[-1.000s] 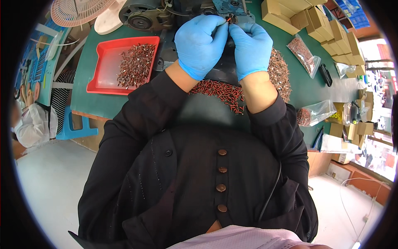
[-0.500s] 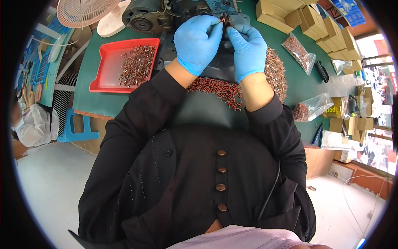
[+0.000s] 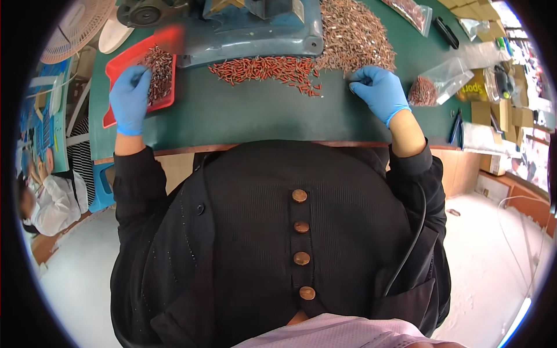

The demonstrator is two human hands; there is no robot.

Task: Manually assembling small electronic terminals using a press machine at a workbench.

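My left hand (image 3: 130,100), in a blue glove, is over the left part of a red tray (image 3: 109,119). Its curled fingers are beside a heap of small dark red and silver parts (image 3: 159,72); anything between the fingertips is hidden. On the right, my blue-gloved right hand (image 3: 380,93) is at the lower edge of a large pile of small brownish parts (image 3: 357,37). Thumb and forefinger come together there, with a tiny dark spot at the tips that I cannot name. Between the hands, small red parts (image 3: 264,71) lie scattered before a grey-blue metal machine base (image 3: 249,47).
A dark motor (image 3: 145,13) and a pink fan (image 3: 75,29) stand at the far left. Clear bags of small parts (image 3: 425,91), a black clip-like object (image 3: 445,33) and cardboard boxes (image 3: 481,113) are on the right. A seated person (image 3: 55,200) is farther left.
Both hands have left the machine and moved apart: the left to the red tray, the right to the brownish pile. The view has shifted too.
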